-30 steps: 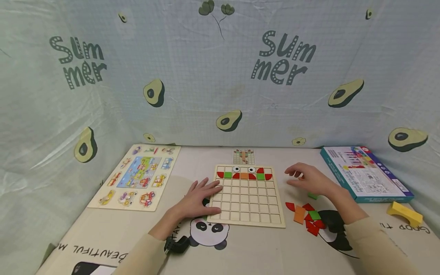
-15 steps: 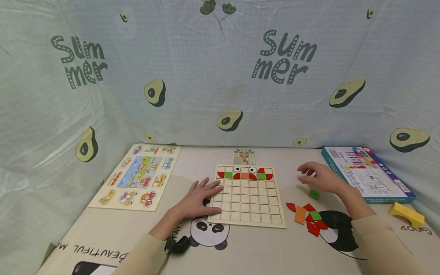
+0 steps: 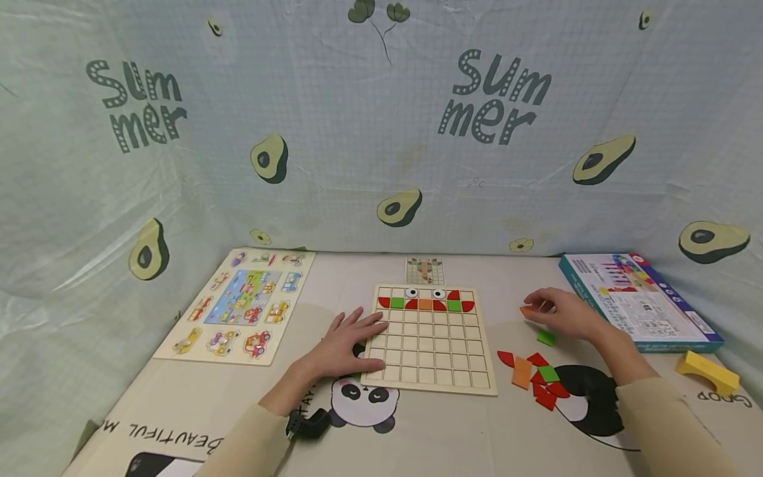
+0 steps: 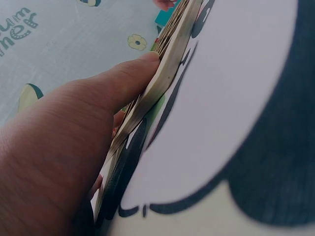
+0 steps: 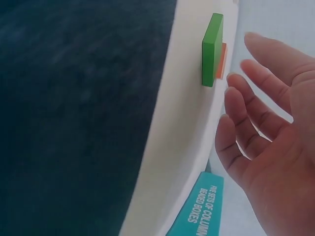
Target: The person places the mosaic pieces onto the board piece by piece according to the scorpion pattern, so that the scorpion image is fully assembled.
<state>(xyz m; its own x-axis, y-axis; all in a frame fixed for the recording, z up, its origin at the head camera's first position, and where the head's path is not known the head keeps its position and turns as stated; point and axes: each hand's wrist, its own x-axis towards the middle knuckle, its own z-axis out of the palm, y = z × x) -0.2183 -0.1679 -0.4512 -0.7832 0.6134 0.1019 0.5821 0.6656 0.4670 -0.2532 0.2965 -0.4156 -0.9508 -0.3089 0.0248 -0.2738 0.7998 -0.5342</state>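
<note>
My left hand (image 3: 342,348) lies with spread fingers on the left edge of a wooden grid board (image 3: 432,389); its thumb (image 4: 133,73) rests on the board's rim in the left wrist view. Red, green and orange tiles and two eye pieces fill parts of the board's top rows. To the right, my right hand (image 3: 563,315) hovers with loosely bent fingers over an orange tile (image 3: 527,313). In the right wrist view that orange tile (image 5: 223,61) lies behind a green tile (image 5: 211,51), with a gap between thumb and fingers and nothing held.
A loose group of red, orange (image 3: 521,373) and green tiles lies right of the board. A pattern card (image 3: 425,271) stands behind it. A picture puzzle (image 3: 235,308) lies left; a teal box (image 3: 638,301) and a yellow arch block (image 3: 707,373) lie right.
My right hand has moved away from the board to the right, then down over the orange tile, and the green tile beside it came into view. My left hand stays put.
</note>
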